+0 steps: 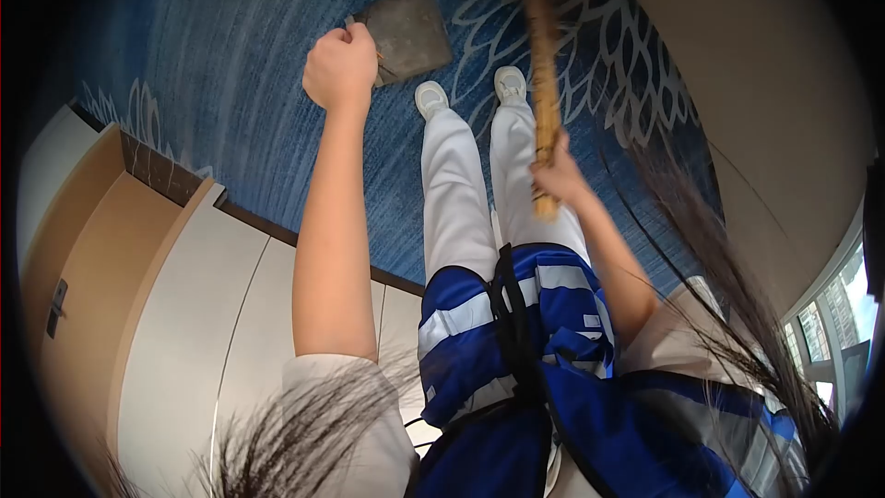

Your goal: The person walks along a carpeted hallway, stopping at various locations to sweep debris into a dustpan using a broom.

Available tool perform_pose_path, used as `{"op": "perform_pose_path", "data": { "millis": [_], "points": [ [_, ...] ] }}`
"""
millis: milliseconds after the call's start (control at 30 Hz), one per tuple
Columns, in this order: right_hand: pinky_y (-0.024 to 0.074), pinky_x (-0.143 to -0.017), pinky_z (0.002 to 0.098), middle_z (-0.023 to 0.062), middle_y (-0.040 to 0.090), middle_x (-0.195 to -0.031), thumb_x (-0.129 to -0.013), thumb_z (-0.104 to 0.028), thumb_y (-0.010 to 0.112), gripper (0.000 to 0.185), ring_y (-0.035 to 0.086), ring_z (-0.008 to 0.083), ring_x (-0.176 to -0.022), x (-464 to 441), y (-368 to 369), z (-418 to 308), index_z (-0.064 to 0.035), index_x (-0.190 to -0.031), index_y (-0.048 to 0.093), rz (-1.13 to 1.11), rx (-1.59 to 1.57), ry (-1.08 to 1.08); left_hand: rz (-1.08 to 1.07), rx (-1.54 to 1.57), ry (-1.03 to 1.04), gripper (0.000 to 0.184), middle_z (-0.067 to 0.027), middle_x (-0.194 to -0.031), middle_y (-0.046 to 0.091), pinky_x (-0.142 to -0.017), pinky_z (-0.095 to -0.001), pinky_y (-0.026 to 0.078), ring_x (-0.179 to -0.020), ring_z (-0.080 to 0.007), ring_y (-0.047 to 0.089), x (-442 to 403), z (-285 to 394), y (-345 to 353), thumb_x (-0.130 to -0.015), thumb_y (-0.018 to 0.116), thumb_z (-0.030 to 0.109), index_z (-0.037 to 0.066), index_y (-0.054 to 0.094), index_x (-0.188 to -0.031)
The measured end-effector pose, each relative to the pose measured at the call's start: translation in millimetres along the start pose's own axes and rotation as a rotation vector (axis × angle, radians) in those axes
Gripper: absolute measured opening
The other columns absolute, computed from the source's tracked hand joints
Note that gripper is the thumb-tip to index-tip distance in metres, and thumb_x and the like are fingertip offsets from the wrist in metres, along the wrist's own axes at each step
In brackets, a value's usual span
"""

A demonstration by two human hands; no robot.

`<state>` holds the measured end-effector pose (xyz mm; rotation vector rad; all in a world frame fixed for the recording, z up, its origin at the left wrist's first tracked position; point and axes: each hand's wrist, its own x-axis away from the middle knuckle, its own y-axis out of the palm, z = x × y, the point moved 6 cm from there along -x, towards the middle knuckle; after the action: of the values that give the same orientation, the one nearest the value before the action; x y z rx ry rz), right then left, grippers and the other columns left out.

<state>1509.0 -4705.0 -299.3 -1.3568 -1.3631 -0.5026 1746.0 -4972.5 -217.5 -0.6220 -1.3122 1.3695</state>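
Note:
My left hand (341, 66) is closed in a fist, stretched out ahead above the carpet. It looks to be gripping the near edge of a flat, grey-brown square plate (410, 32), partly hidden behind the fist. A thin orange bit shows beside the fingers. On the other side, my right hand (562, 175) wraps round the lower end of a long yellow-brown bamboo-like stick (546, 101) with dark marks. The stick points away from me, and its far end is smeared by motion.
Blue carpet (249, 83) with a pale petal pattern lies underfoot. White cabinet panels (189, 314) and a wooden door (101, 267) stand at left. A beige wall (765, 120) runs along the right, with windows (816, 332) farther down. Strands of hair cross the view.

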Motion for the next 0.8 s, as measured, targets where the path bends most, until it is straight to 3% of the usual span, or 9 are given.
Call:
{"op": "perform_pose_path", "data": {
  "millis": [100,167,267,333,400,467,667,767,800],
  "points": [
    [0.0466,-0.058,0.0282,0.0206,0.054,-0.088,-0.067,-0.007,0.054,0.084,0.056,0.0205,-0.063,52,41,-42,-0.002,-0.132,0.0,-0.205,-0.196,0.036,-0.023,-0.019,-0.017,0.032,-0.0132,-0.069,0.061,-0.061,-0.0389,0.044,-0.068,-0.0315,0.058,0,-3,1,-0.072,0.044,0.031,0.007,0.062,-0.062],
    [0.0461,-0.059,0.0263,0.0208,0.053,-0.094,-0.067,-0.007,0.055,0.083,0.056,0.0197,-0.064,58,52,-47,-0.0019,-0.133,0.004,-0.261,-0.318,-0.18,-0.023,-0.02,-0.004,0.032,-0.0134,-0.069,0.061,-0.061,-0.039,0.044,-0.068,-0.0317,0.058,-2,-1,0,-0.072,0.044,0.032,0.007,0.061,-0.062],
    [0.0451,-0.06,0.0235,0.0193,0.051,-0.101,-0.067,-0.007,0.058,0.082,0.056,0.0178,-0.064,58,7,-45,-0.001,-0.133,0.009,-0.5,-0.454,-0.015,-0.052,-0.009,-0.01,0.033,-0.0143,-0.07,0.061,-0.061,-0.0392,0.044,-0.069,-0.032,0.058,-2,-3,0,-0.072,0.043,0.032,0.006,0.061,-0.063],
    [0.0453,-0.054,0.0227,0.0158,0.052,-0.098,-0.065,-0.005,0.06,0.079,0.055,0.0143,-0.062,34,-39,-1,-0.0009,-0.131,0.018,-0.379,-0.434,-0.071,-0.007,0.008,0.013,0.034,-0.0148,-0.071,0.061,-0.061,-0.0395,0.044,-0.069,-0.0324,0.058,0,0,-1,-0.073,0.043,0.032,0.006,0.06,-0.061],
    [0.047,-0.051,0.0261,0.0115,0.054,-0.079,-0.066,-0.004,0.058,0.076,0.055,0.0164,-0.057,58,-89,2,0.0003,-0.131,0.019,-0.442,-0.615,0.042,-0.028,0.002,0.015,0.034,-0.0148,-0.071,0.061,-0.061,-0.0395,0.044,-0.07,-0.0325,0.058,-1,1,0,-0.073,0.043,0.032,0.005,0.06,-0.061],
    [0.043,-0.04,0.0223,0.008,0.051,-0.072,-0.064,-0.004,0.058,0.078,0.051,0.0115,-0.048,66,-125,23,0.0002,-0.131,0.019,-0.264,-0.532,0.053,-0.047,-0.012,0.012,0.034,-0.0149,-0.071,0.061,-0.062,-0.0395,0.044,-0.07,-0.0325,0.058,-3,2,2,-0.073,0.043,0.032,0.005,0.06,-0.061],
    [0.0459,-0.046,0.0277,0.0122,0.052,-0.075,-0.067,-0.005,0.056,0.076,0.054,0.017,-0.054,11,-160,44,-0.0031,-0.129,0.013,-0.001,-0.329,0.02,-0.064,-0.025,0.004,0.033,-0.0145,-0.07,0.061,-0.061,-0.0392,0.043,-0.069,-0.0325,0.058,-5,4,5,-0.073,0.042,0.031,0.006,0.06,-0.061],
    [0.0471,-0.051,0.0305,0.0161,0.053,-0.078,-0.067,-0.006,0.057,0.07,0.056,0.0216,-0.061,-104,-129,140,-0.0003,-0.121,0.013,0.154,0.196,-0.108,-0.023,0.0,0.01,0.033,-0.0139,-0.069,0.061,-0.06,-0.0394,0.043,-0.068,-0.032,0.058,-4,3,2,-0.073,0.042,0.03,0.006,0.06,-0.06],
    [0.0478,-0.054,0.0325,0.0199,0.054,-0.082,-0.067,-0.008,0.057,0.064,0.058,0.0249,-0.068,-60,-118,63,0.0005,-0.115,0.016,0.205,0.065,0.045,-0.031,-0.004,0.003,0.033,-0.0135,-0.069,0.061,-0.06,-0.0392,0.043,-0.068,-0.0317,0.058,-5,4,2,-0.073,0.042,0.03,0.006,0.059,-0.06]
  ]
}}
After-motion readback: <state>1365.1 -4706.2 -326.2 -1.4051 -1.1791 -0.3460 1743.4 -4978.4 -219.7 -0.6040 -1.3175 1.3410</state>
